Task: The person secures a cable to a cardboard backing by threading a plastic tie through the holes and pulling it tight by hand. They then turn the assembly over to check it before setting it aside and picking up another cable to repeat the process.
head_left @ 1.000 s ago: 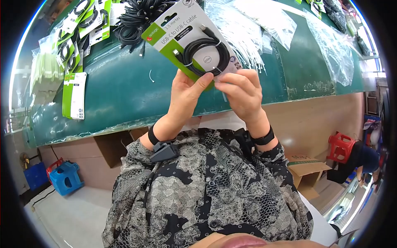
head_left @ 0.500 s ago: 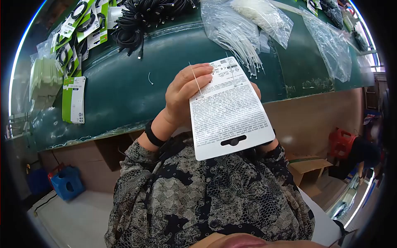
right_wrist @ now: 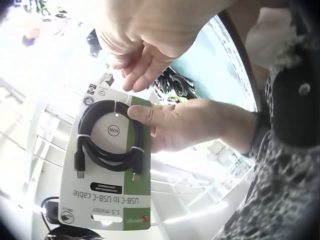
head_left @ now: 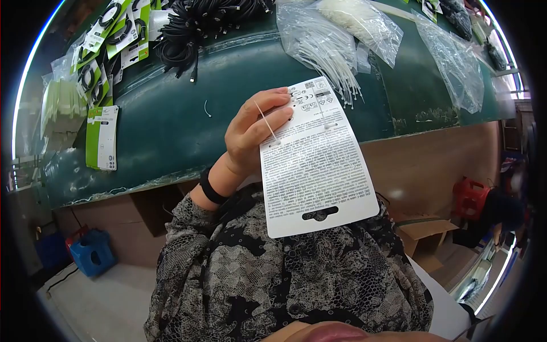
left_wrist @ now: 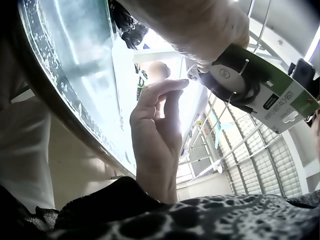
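My left hand (head_left: pixel 250 128) grips one edge of a cable card (head_left: pixel 316 171), its printed white back facing up in the head view. Thin white cable ties (head_left: pixel 266 121) stick out of that back. On the card's front, a coiled black USB-C cable (right_wrist: pixel 107 162) is strapped with white ties, and my left thumb (right_wrist: pixel 142 114) presses beside the coil. My right hand (right_wrist: pixel 150 35) hovers off the card's end opposite the hang hole, fingers loosely bent, with nothing visible between them. It is hidden behind the card in the head view; the left wrist view shows it apart from the card.
On the green table (head_left: pixel 154 137) lie a stack of blank cards (head_left: pixel 102 137), packed cable cards (head_left: pixel 117 34) and a heap of black cables (head_left: pixel 194 28). Bags of white ties (head_left: pixel 325 45) lie at the back, a loose tie (head_left: pixel 207 108) nearer. An open carton (head_left: pixel 424 236) stands below.
The card has been turned from its front to its back and brought down toward the body, then tilted a little lower. My right hand has gone out of sight behind it in the head view.
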A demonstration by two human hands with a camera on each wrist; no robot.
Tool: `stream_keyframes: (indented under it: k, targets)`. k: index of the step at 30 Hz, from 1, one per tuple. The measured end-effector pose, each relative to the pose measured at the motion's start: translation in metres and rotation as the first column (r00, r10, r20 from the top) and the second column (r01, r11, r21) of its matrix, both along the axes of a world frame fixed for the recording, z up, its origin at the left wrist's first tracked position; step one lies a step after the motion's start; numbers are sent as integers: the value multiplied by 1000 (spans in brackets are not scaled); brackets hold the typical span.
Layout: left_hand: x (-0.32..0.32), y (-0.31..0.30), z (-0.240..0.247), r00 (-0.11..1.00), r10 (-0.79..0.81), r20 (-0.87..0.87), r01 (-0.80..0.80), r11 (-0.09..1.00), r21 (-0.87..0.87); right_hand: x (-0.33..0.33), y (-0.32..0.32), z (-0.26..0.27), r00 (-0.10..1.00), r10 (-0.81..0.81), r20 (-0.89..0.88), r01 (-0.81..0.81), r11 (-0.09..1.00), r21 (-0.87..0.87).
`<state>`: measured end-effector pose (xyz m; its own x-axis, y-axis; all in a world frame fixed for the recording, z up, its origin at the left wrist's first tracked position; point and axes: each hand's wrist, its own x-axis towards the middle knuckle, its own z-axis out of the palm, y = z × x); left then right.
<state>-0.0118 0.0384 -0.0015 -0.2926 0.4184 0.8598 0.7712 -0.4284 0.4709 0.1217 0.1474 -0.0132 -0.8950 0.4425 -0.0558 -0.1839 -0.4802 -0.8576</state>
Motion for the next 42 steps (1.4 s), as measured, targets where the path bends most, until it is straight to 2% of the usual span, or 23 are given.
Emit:
stream_keyframes:
  k: [2, 4, 5, 8, 12, 18, 25, 34, 37, 42]
  targets:
    - [0, 0, 1, 1000, -8, 4, 8, 1000, 6, 5, -9, 11, 994, 60, 87, -35, 963, -268]
    - [1, 0, 2, 1000, -13, 18, 13, 1000, 10, 8, -14, 16, 978, 143, 154, -43, 854, -519]
    - [2, 0, 2, 1000, -16, 26, 16, 1000, 12, 8, -13, 12, 978, 142, 153, -43, 853, -519]
    - [2, -2, 1, 999, -33, 30, 33, 999, 12, 12, -8, -22, 941, 295, 164, -126, 758, -640]
    - [3, -4, 3, 999, -34, 10, 34, 999, 5, 17, -2, -42, 935, 318, 157, -129, 716, -686]
    - [3, -5, 3, 1000, -31, -4, 31, 1000, -1, 17, -5, -30, 942, 304, 145, -122, 710, -693]
    - [3, -4, 2, 1000, -10, 8, 10, 1000, 23, 8, -14, 20, 950, 286, 123, -122, 706, -698]
    - [1, -6, 6, 997, 75, -36, -75, 997, 13, 30, -38, 5, 974, 209, 92, -159, 908, -387]
    - [-3, -9, 1, 992, 83, -97, -83, 997, -2, 35, -38, -1, 979, 189, 80, -161, 949, -272]
    - [2, -8, 2, 997, 63, -32, -63, 998, 11, 41, -38, -11, 987, 152, 55, -148, 987, -67]
